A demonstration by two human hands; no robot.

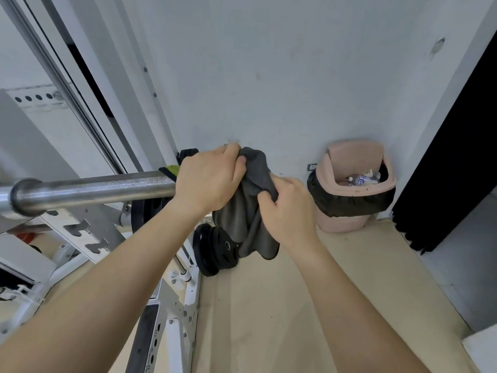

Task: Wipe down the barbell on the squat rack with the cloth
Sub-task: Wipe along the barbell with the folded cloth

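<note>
The steel barbell [94, 188] runs from the left edge toward the middle, resting on the white squat rack [88, 238]. Its right end is hidden under my left hand [207, 181]. A dark grey cloth [255, 184] is bunched at that end and hangs down below it. My left hand grips the cloth's top at the bar's tip. My right hand [287, 211] clutches the cloth just to the right and lower, fingers closed into its folds.
Black weight plates [215, 249] lean on the floor under the cloth, another sits on a rack peg [142, 214]. A pink bin [352, 184] with a black liner stands against the wall at right. A black curtain [451, 157] hangs far right. Wooden floor lies below.
</note>
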